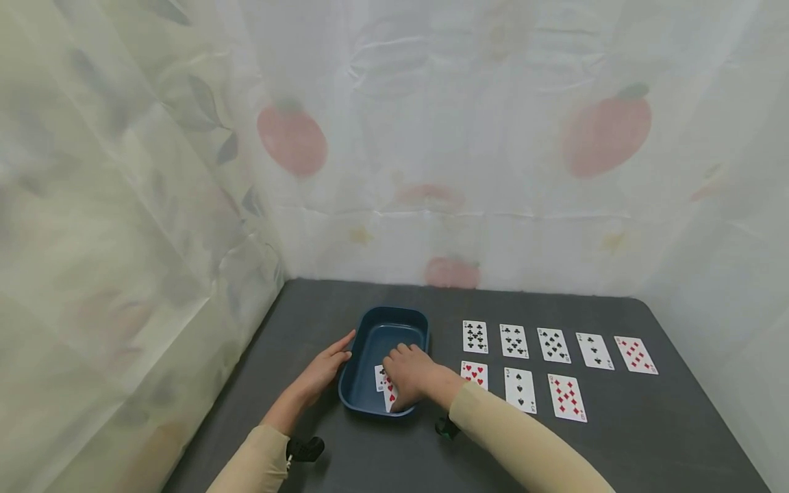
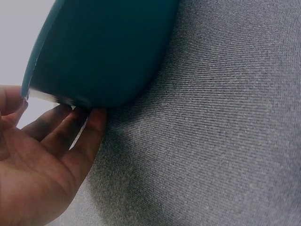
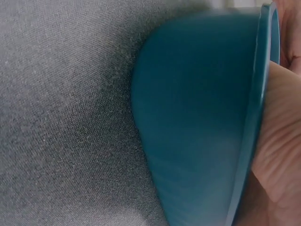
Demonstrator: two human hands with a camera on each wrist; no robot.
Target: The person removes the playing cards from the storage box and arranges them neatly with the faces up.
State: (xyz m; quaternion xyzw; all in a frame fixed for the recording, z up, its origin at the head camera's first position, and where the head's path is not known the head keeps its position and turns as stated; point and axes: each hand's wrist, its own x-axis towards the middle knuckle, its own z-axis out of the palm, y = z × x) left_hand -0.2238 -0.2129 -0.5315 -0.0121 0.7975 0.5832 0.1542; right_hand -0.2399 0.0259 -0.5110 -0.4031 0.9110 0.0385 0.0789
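A blue rectangular tray [image 1: 383, 316] stands on the dark table. My left hand [image 1: 323, 370] holds the tray's left side; in the left wrist view its fingers [image 2: 89, 136] bend against the outer wall, near the rim. Inside the tray, my right hand [image 1: 409, 375] grips a red hearts playing card [image 1: 390, 396] that it partly covers; its fingertips are hidden. Next to that card lies a black-suited card [image 1: 379, 378], also partly hidden. In the right wrist view the tray wall [image 3: 197, 117] hides most of the hand.
To the right of the tray, face-up playing cards lie in two rows, among them a spades card [image 1: 520, 390] and a diamonds card [image 1: 567, 397]. The right forearm passes close to a hearts card [image 1: 474, 372]. Patterned curtains [image 1: 382, 137] hang behind and beside the table [image 1: 666, 438].
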